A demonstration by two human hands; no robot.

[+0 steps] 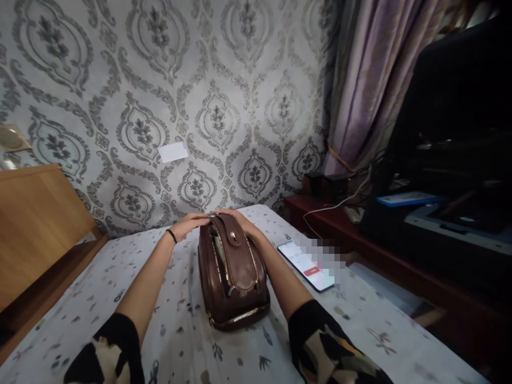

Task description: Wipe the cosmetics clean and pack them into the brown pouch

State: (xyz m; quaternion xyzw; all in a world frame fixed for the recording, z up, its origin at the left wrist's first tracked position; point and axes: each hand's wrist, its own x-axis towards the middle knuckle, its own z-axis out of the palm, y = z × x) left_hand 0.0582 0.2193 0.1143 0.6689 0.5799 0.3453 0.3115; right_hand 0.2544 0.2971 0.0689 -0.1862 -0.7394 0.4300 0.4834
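A brown leather bag [240, 266] with gold zippers, a long flap and a round metal clasp lies on the patterned bedsheet. My left hand [191, 225] holds its far left end, fingers laid over the top edge; a dark band circles that wrist. From the other side, my right hand [240, 221] grips the far right end, its fingers partly hidden behind the bag. One zipped pocket on the left of the flap gapes slightly, with something pale inside that I cannot make out.
A phone [306, 266] with a lit screen lies to the right on the bedsheet [180, 341]. A wooden board [36, 224] stands at left. At right are a dark red cabinet [384, 250], a white cable [340, 205] and a large dark screen [452, 117]. Patterned wallpaper [256, 106] rises behind.
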